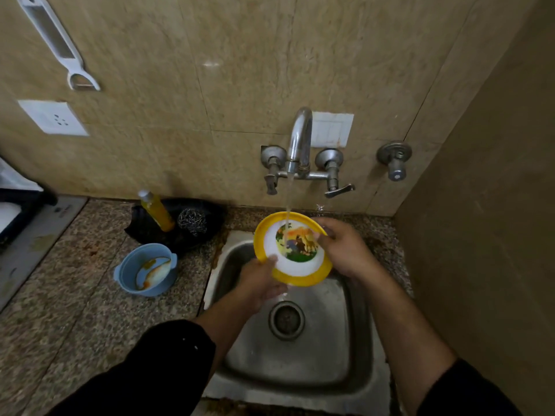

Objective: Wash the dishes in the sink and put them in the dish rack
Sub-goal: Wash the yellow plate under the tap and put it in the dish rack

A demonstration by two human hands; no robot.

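The fingers of the left hand curled around the lower-left rim of the yellow-rimmed plate, thumb on the white face and the other fingers hidden behind it, so that hand was closed on the plate. The right hand gripped the opposite, right-hand rim, its thumb lying across the printed picture in the plate's middle and the fingers wrapped over the edge toward the back. Both forearms reached up from the bottom of the view, bare to the elbow, with dark sleeves pushed back.

The plate was held tilted, face toward the camera, above the back of the steel sink. A stream of water fell from the curved tap onto the plate's upper part. Below the hands the sink's drain lay uncovered.

On the speckled counter left of the sink stood a blue bowl with orange-brown smears inside, well apart from the plate. Behind it a yellow bottle leaned on a dark tray, beside a steel scrubber. A white peeler hung on the tiled wall above a white socket. The dish rack could not be made out for certain.
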